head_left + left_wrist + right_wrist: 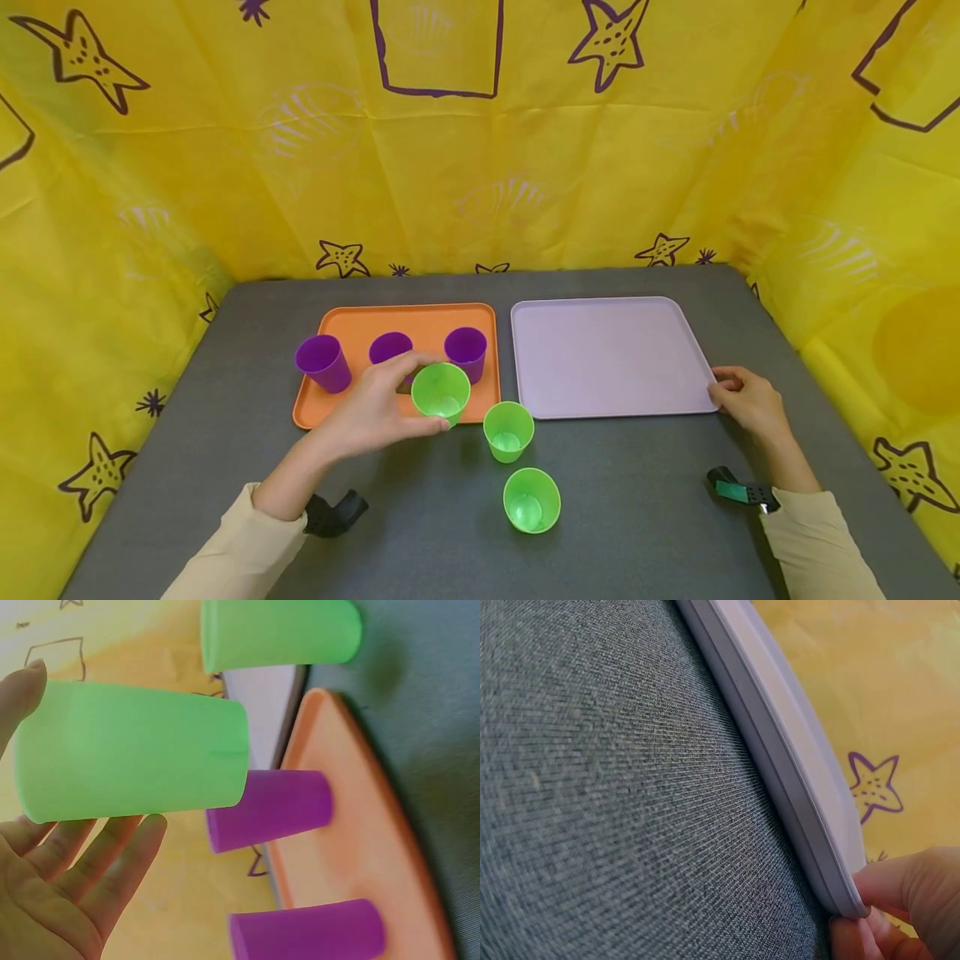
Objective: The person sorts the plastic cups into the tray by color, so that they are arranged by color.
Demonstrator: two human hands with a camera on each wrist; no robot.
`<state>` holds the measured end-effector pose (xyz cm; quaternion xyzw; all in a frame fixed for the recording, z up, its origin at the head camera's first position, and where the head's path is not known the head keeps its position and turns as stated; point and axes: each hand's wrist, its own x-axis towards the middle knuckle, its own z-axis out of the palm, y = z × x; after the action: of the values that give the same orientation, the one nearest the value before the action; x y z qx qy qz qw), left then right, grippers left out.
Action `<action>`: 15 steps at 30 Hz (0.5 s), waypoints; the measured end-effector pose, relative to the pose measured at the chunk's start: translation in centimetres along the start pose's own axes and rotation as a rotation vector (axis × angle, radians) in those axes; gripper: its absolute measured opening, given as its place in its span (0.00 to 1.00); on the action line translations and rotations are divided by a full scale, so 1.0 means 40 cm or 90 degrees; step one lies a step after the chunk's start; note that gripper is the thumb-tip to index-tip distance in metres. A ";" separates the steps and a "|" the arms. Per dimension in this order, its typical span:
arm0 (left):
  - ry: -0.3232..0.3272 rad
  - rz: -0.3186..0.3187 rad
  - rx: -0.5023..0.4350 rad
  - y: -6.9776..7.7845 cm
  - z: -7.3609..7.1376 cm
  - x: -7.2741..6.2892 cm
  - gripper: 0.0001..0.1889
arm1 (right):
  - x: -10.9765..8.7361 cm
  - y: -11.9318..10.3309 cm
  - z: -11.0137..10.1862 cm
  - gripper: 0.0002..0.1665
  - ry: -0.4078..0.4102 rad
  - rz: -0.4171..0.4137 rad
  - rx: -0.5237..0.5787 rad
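Over the desk, I see my left grip holding a green cup, lilac tray rightward, near-right corner pinched by my right grip.

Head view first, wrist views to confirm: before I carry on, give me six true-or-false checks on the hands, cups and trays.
1. The left hand holds a green cup. True.
2. Three purple cups stand on the orange tray. True.
3. The right hand grips the orange tray. False: it grips the lavender tray at its near right corner.
4. The other two green cups stand on the lavender tray. False: both stand on the gray tabletop.
5. The held cup's open end faces up. True.
6. The trays overlap. False: a narrow gap separates them.
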<state>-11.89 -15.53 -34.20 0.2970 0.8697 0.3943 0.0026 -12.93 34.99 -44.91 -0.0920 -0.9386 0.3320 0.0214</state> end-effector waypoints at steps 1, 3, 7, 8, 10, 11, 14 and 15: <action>-0.003 -0.001 0.005 0.007 -0.005 0.009 0.35 | 0.000 0.000 0.000 0.23 -0.001 -0.001 0.001; -0.010 -0.002 0.018 0.018 -0.013 0.028 0.35 | 0.001 0.000 0.000 0.23 -0.004 0.001 0.004; -0.030 -0.005 0.013 0.038 -0.024 0.065 0.35 | 0.001 0.000 0.000 0.23 -0.010 0.006 0.006; -0.035 -0.005 0.007 0.042 -0.025 0.075 0.35 | 0.001 0.000 0.000 0.23 -0.010 0.007 0.006; -0.042 -0.006 0.000 0.051 -0.026 0.095 0.35 | 0.001 0.000 0.000 0.23 -0.010 0.007 0.005; -0.045 -0.006 -0.002 0.053 -0.026 0.106 0.34 | 0.001 0.000 0.000 0.23 -0.009 0.006 0.004; -0.054 -0.012 0.000 0.061 -0.022 0.136 0.34 | 0.001 0.001 0.000 0.23 -0.009 0.005 0.004; -0.056 -0.015 0.001 0.062 -0.019 0.147 0.33 | 0.001 0.001 -0.001 0.23 -0.010 0.004 0.004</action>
<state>-15.65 -11.74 -30.63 0.3038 0.8726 0.3797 0.0453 -12.95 35.04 -44.93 -0.0924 -0.9374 0.3356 0.0134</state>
